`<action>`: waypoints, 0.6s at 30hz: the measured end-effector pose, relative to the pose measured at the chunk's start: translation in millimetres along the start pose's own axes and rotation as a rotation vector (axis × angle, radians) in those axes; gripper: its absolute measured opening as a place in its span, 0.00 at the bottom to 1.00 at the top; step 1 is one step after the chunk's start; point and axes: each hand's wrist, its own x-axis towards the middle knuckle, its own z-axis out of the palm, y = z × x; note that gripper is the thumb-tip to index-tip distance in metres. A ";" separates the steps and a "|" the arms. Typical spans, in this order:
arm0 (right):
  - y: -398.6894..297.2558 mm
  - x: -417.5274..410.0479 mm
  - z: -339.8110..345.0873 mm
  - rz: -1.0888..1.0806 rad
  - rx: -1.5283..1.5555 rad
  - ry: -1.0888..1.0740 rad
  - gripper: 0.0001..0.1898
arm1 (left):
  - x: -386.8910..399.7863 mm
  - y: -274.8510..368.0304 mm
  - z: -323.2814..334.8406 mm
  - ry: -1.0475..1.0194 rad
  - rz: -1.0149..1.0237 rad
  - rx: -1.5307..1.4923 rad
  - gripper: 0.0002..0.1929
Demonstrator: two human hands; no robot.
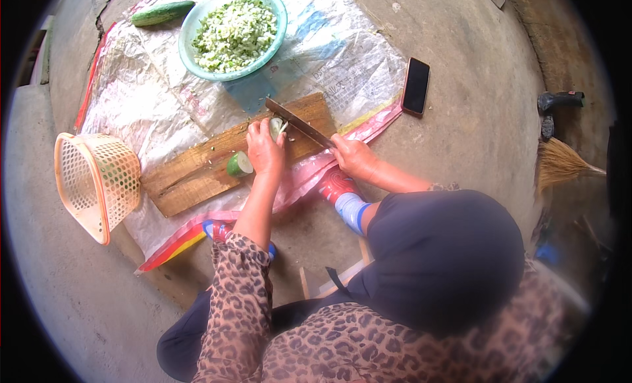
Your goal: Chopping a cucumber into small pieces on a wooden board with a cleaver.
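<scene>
A wooden board (197, 168) lies slantwise on a woven plastic sack. On its right half, my left hand (265, 147) steadies pale cucumber slices (276, 128) under its fingertips. My right hand (353, 157) grips the handle end of a cleaver-like knife (301, 124), whose blade lies just right of the slices. A cut piece of green cucumber (240, 164) rests on the board, left of my left wrist, its pale cut face towards the wrist. Beyond the board stands a green plastic bowl (282, 34) of chopped pale and green vegetable (234, 34).
A whole cucumber (163, 13) lies left of the bowl on the flattened sack (143, 101). At the board's left end, a perforated plastic basket (116, 170) rests tipped on its side. A phone (415, 87) lies by the sack's right edge. A straw broom (563, 160) is farther right.
</scene>
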 end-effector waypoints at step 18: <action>-0.3 0.3 -1.1 0.003 -0.032 0.012 0.09 | -6.2 -6.4 2.1 0.166 0.066 -0.039 0.10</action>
